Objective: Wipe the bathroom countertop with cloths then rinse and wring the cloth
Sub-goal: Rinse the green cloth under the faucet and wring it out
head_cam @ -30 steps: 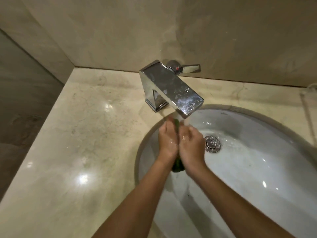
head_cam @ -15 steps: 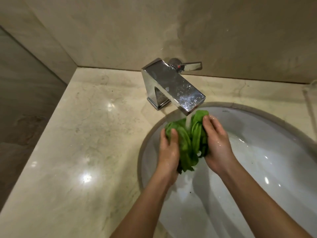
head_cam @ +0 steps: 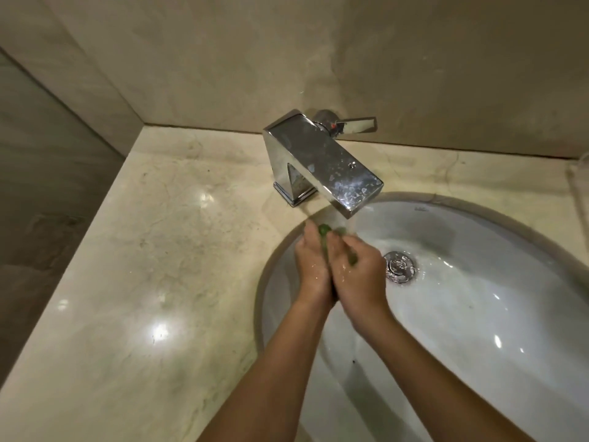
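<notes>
A wet green cloth [head_cam: 324, 230] is squeezed between my two hands over the white sink basin [head_cam: 478, 314], just under the chrome faucet [head_cam: 322, 164] spout. My left hand [head_cam: 310, 266] and my right hand [head_cam: 358, 272] press together, palms facing, fingers wrapped round the cloth. Only small green bits show above and between the fingers; the rest of the cloth is hidden. Water runs from the spout onto the hands. The beige marble countertop [head_cam: 153, 266] spreads to the left of the basin.
The faucet lever [head_cam: 355, 125] points right along the back wall. A chrome drain [head_cam: 400, 266] sits in the basin right of my hands. Walls close off the back and left of the counter.
Half a second ago the hands were apart with the cloth spread open between them; now they have closed together and bunched the cloth, as one second ago.
</notes>
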